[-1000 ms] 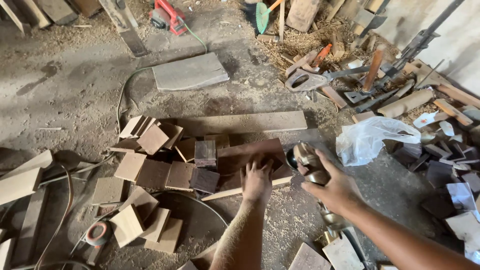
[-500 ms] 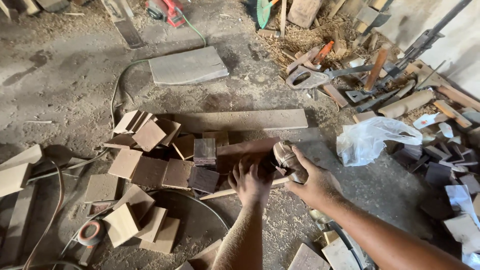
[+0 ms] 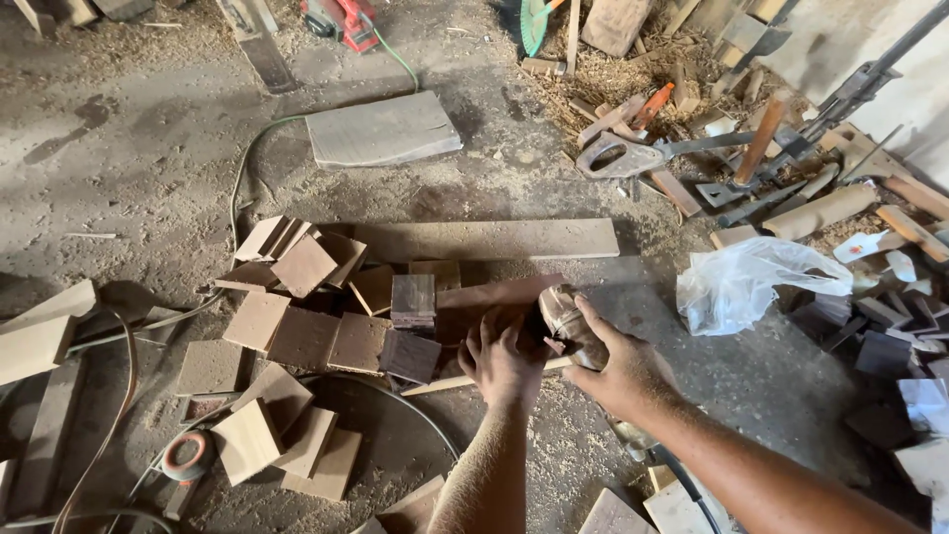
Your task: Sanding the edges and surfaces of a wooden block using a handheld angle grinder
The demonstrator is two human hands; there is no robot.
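L hand is flat on the dark wood board, fingers spread and pressing down, palm over the near edge, so it pins the board rather than grasps it. R hand is wrapped round a handheld power tool, prob. a small grinder/sander w/ a dusty metal-looking body. Fingers curled tight over the top, thumb side toward the L hand, and the tool's nose sits just past the L fingertips, on or at the board's right end; can't tell if it's touching.

Board lies on the sawdust floor, directly under the L fingers, running out beyond both fingertips. Just left of the L fingers: a small dark block standing up, then a scatter of square wood offcuts. Well beyond the fingertips, a long pale plank. Right of the R knuckles, apart, a crumpled clear plastic bag.

Handling, my read: board looks stiff, thin, fairly light, so it'd skate on the sawdust w/o that downward press. Best hold is flat palm near the middle, fingers kept clear of the tool's end. Tool looks dense, hard and dusty, maybe slick, so a full-wrap grip round the body suits it. Cable trails back under the R forearm.
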